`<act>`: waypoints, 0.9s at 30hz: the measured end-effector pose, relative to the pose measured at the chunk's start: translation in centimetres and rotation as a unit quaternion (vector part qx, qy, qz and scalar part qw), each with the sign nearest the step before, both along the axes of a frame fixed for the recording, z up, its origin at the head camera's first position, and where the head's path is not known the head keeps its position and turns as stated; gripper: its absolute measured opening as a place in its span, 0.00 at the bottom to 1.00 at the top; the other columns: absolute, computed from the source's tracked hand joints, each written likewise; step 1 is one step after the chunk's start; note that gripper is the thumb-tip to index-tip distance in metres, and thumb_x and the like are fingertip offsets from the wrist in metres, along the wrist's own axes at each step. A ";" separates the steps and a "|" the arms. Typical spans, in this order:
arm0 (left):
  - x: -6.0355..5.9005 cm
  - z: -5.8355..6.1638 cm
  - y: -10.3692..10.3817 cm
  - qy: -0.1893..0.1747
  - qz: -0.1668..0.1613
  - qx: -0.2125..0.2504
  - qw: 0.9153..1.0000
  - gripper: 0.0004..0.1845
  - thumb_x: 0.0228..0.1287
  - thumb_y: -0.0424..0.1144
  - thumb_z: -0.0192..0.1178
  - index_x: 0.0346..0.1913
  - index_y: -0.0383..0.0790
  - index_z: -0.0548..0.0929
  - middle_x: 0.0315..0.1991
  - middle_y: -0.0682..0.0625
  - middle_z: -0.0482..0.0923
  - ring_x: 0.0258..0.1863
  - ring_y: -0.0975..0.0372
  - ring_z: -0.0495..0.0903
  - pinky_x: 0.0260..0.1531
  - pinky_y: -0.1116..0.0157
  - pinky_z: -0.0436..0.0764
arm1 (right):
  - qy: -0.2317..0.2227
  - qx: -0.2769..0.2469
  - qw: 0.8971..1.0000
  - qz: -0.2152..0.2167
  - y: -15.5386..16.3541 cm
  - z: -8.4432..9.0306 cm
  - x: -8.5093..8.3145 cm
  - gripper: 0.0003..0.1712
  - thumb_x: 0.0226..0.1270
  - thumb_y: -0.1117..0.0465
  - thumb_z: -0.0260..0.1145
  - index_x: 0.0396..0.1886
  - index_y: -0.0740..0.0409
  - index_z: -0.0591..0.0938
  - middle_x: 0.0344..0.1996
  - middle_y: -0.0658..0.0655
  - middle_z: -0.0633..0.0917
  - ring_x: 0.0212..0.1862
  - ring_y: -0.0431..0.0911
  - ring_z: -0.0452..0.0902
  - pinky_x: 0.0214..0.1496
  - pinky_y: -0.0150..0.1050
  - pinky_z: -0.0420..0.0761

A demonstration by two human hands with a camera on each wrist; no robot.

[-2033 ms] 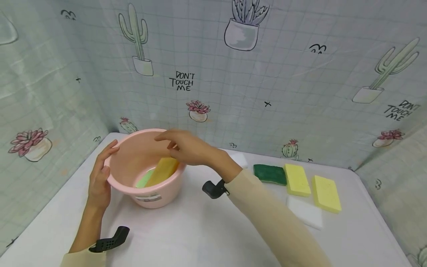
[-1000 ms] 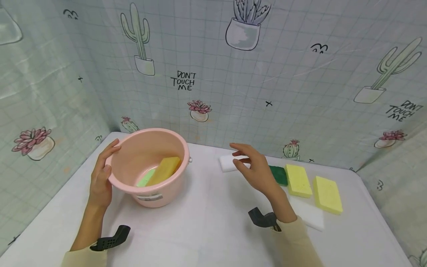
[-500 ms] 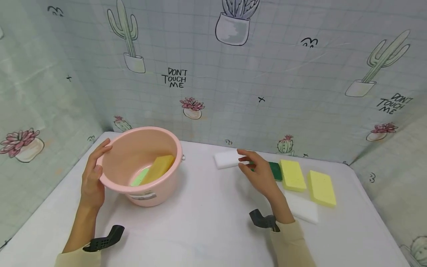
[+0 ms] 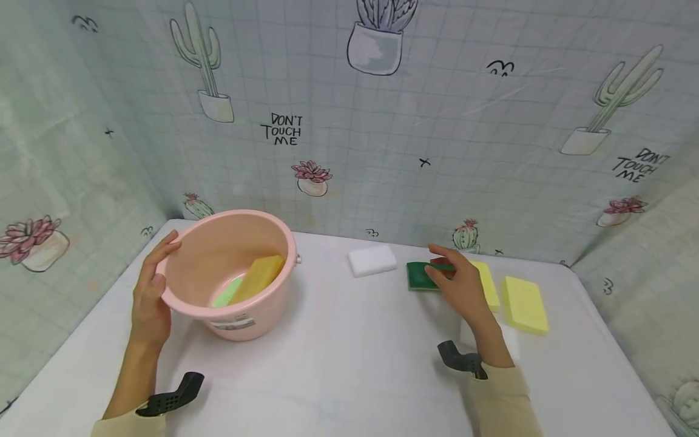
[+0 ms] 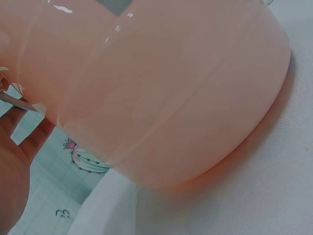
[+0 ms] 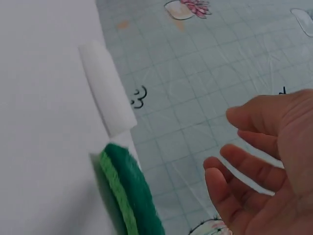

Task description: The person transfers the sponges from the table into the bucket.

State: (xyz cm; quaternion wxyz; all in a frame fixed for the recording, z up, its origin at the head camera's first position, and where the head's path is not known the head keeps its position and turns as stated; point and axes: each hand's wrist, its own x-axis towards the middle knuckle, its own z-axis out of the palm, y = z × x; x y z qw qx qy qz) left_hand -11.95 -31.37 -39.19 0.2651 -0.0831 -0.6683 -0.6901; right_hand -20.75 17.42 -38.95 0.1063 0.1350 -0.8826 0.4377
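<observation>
My left hand point(image 4: 151, 297) holds the rim of a pink plastic bucket point(image 4: 269, 312) at its left side, fingers over the edge and thumb outside. Inside the bucket a yellow sponge point(image 4: 259, 277) leans against the wall, partly over a light green piece point(image 4: 227, 292). In the left wrist view, the bucket point(image 5: 171, 98) fills most of the picture. My right hand point(image 4: 464, 290) is held over a green scouring sponge point(image 4: 418, 277) with its fingers loosely bent and nothing in them. The right wrist view shows the dark green pad with a lighter green layer on this sponge point(image 6: 129, 183).
Left of the green sponge lies a white sponge block point(image 4: 373, 260). Two pale yellow sponges point(image 4: 524, 304) lie to the right, one partly behind my right hand. Another white block point(image 4: 468, 334) is partly covered by my right wrist. A cactus-print curtain point(image 4: 327, 91) closes off the back.
My right hand has withdrawn from over the bucket and moved right, past the white block, to the green sponge. The left hand keeps its hold on the rim.
</observation>
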 end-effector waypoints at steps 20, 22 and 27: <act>-0.1 -0.1 -0.1 0.000 0.001 0.005 1.000 0.28 0.66 0.47 0.48 0.65 0.36 0.70 0.72 0.48 0.55 0.71 0.54 0.50 0.68 0.59 0.53 | -0.025 0.106 0.984 -0.142 6.8 -2.2 4.0 0.34 0.65 0.48 0.65 0.61 0.68 0.73 0.54 0.67 0.77 0.43 0.56 0.77 0.32 0.35 0.73; -0.1 -0.1 -0.1 -0.002 0.002 0.008 1.000 0.28 0.66 0.47 0.48 0.64 0.35 0.70 0.72 0.48 0.55 0.71 0.54 0.50 0.68 0.59 0.52 | -0.035 0.110 0.981 -0.153 6.9 -2.3 4.2 0.36 0.64 0.47 0.66 0.61 0.68 0.72 0.54 0.67 0.77 0.42 0.55 0.77 0.31 0.36 0.72; -0.1 -0.2 -0.3 -0.012 0.007 0.002 1.000 0.28 0.65 0.47 0.48 0.65 0.36 0.70 0.72 0.49 0.56 0.71 0.55 0.50 0.68 0.59 0.53 | -0.062 0.115 0.975 -0.181 7.1 -3.0 4.3 0.41 0.59 0.44 0.69 0.63 0.68 0.72 0.55 0.67 0.76 0.36 0.50 0.75 0.30 0.33 0.70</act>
